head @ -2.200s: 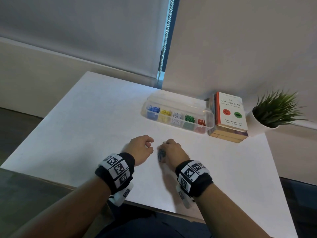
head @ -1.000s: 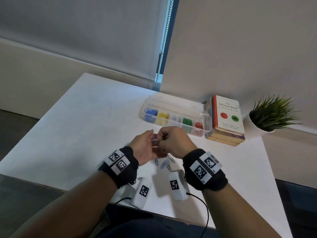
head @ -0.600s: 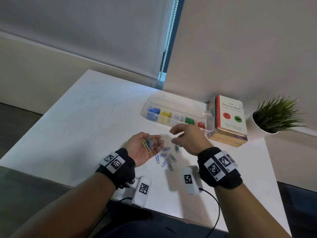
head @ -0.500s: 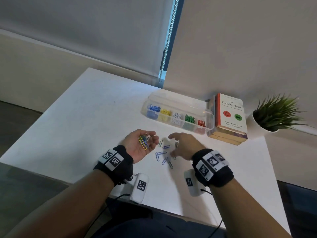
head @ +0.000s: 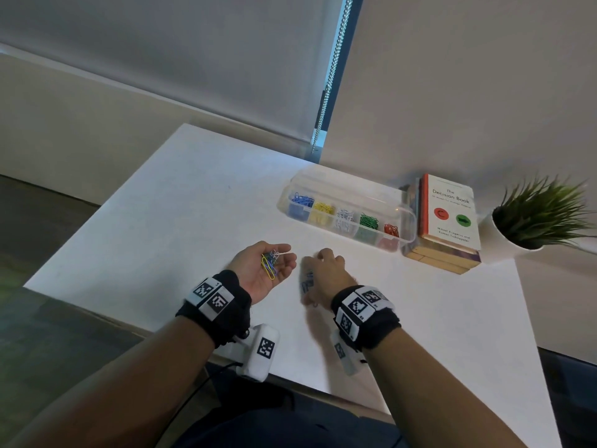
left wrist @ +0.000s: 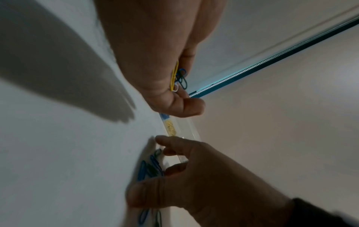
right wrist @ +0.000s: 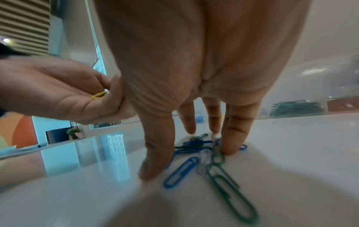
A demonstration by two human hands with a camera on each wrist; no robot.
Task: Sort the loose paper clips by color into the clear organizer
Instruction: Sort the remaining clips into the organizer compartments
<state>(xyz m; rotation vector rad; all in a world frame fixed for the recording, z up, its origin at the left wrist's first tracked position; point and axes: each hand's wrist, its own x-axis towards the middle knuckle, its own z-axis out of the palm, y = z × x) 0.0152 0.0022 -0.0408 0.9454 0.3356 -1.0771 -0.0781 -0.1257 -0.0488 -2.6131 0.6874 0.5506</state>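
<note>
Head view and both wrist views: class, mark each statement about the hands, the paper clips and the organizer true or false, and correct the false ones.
1. The left hand lies palm up with clips in it. True.
2. The right hand pinches a red clip above the organizer. False: its fingers rest among blue and green clips on the table.
3. The organizer's compartments hold separate colors. True.
4. The book lies left of the organizer. False: it lies right of it.
</note>
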